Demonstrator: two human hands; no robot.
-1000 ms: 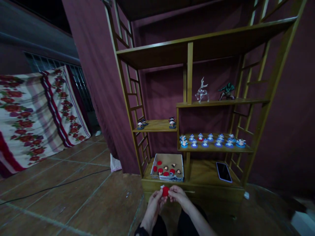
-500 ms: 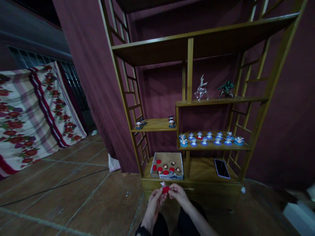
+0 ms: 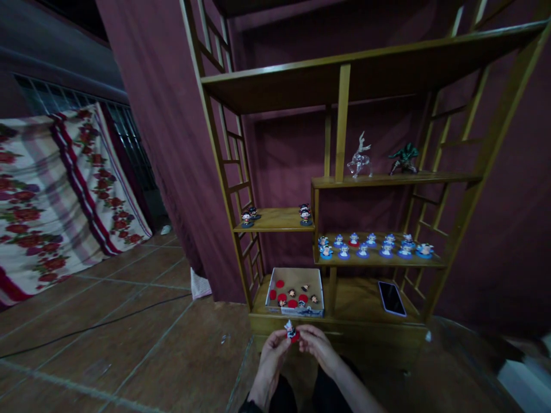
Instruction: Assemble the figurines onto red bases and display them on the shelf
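Between my two hands, in front of the shelf's lowest board, is a small figurine (image 3: 290,328) with a white head and dark body on a round red base. My left hand (image 3: 274,353) is closed on its left side. My right hand (image 3: 316,344) pinches the red base from the right. Just beyond them an open cardboard box (image 3: 317,275) sits on the bottom shelf. Inside it lie several red discs (image 3: 280,284) and several small figurine pieces (image 3: 292,293).
Two rows of small figurines (image 3: 363,250) on coloured bases stand on the right shelf. More dark-hatted figurines (image 3: 305,216) are on the left shelf. A clear deer figure (image 3: 360,158) and a green figure (image 3: 404,158) stand higher up. A phone (image 3: 391,298) lies at lower right.
The figurine has turned in my hands, now upright with its body facing me and the red base lower. The view has shifted slightly, moving the shelf rightward.
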